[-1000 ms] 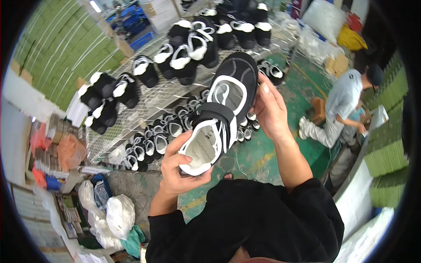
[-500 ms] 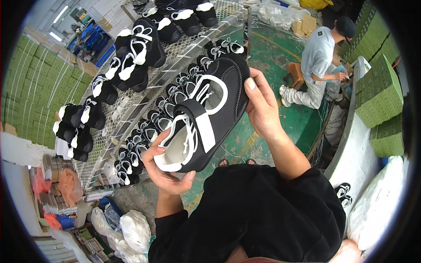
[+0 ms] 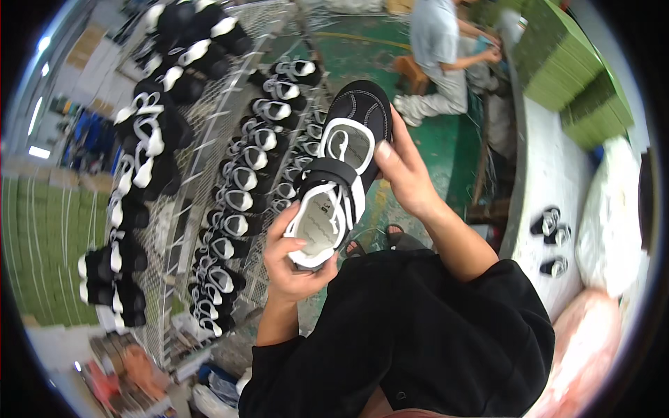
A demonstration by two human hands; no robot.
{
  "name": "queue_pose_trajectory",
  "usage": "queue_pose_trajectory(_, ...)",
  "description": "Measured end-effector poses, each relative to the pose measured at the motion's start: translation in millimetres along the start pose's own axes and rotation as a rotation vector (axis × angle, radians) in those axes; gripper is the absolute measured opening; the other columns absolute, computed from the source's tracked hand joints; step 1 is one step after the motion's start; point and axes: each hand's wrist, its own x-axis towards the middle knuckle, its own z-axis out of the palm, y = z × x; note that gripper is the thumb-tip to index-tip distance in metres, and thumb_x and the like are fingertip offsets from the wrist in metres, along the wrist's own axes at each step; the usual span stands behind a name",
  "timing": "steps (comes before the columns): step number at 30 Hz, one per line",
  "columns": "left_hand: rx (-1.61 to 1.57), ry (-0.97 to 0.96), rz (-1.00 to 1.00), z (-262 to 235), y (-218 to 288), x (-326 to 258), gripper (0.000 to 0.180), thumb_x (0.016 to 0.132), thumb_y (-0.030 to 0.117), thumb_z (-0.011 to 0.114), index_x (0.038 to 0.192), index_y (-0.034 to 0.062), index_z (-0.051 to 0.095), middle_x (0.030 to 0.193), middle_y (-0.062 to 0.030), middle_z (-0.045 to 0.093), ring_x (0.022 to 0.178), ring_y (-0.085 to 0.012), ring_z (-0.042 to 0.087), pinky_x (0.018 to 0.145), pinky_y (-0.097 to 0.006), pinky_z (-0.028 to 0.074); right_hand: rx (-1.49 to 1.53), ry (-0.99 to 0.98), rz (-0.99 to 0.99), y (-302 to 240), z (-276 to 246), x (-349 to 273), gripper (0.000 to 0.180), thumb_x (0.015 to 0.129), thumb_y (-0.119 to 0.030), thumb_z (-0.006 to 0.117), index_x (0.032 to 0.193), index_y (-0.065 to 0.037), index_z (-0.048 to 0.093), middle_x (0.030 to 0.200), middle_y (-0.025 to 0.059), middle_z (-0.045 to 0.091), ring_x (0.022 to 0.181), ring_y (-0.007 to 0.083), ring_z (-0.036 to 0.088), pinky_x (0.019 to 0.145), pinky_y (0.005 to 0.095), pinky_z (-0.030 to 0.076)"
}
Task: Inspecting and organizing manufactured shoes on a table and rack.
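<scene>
A black sandal-like shoe (image 3: 333,169) with white edging, a strap across the middle and a pale insole is held up in front of me, toe pointing away. My left hand (image 3: 296,268) grips its heel, thumb and fingers around the white-edged opening. Along the right side near the toe, my right hand (image 3: 410,174) holds it, its thumb on the upper and the other fingers partly hidden behind. The inside of the shoe faces up toward me.
To the left stands a mesh rack (image 3: 275,21) with rows of similar shoes (image 3: 240,198). A bench (image 3: 533,181) on the right carries small black shoes (image 3: 550,223), green boxes (image 3: 561,56) and a white sack (image 3: 610,216). Another person (image 3: 435,49) sits ahead.
The shoe has turned more upright, so its insole shows more fully. Both hands still hold it. My view has swung to the right, bringing more of the bench in.
</scene>
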Motion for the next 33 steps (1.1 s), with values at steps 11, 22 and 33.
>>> queue_pose_trajectory(11, -0.203, -0.423, -0.101, 68, -7, -36, 0.093, 0.068, 0.043, 0.092, 0.137, -0.0005, 0.047, 0.140, -0.0204, 0.051, 0.131, -0.0386, 0.048, 0.109, -0.049, 0.040, 0.249, 0.632, 0.082, 22, -84, -186, 0.104, 0.075, 0.001, 0.075, 0.159, -0.011, 0.014, 0.137, 0.0116, 0.050, 0.126, 0.0241, 0.053, 0.109, 0.0401, 0.043)
queue_pose_trajectory(22, -0.974, 0.991, -0.268, -171, -211, -31, 0.089, 0.097, 0.071, 0.023, 0.159, 0.0071, 0.019, 0.167, -0.0079, 0.022, 0.151, -0.0269, 0.027, 0.118, -0.056, 0.023, 0.622, 0.829, -0.136, -13, -154, -377, 0.058, 0.089, -0.016, 0.052, 0.145, -0.013, 0.040, 0.113, 0.0098, 0.064, 0.094, 0.0222, 0.070, 0.081, 0.0381, 0.062)
queue_pose_trajectory(33, -1.011, 1.213, -0.303, -123, -152, -12, 0.120, 0.072, 0.100, 0.024, 0.159, 0.0183, 0.020, 0.165, -0.0083, 0.028, 0.150, -0.0289, 0.027, 0.109, -0.066, 0.019, 0.925, 1.000, -0.226, -6, -234, -578, 0.057, 0.092, -0.038, 0.044, 0.126, 0.006, 0.057, 0.105, 0.0262, 0.068, 0.090, 0.0375, 0.070, 0.086, 0.0473, 0.058)
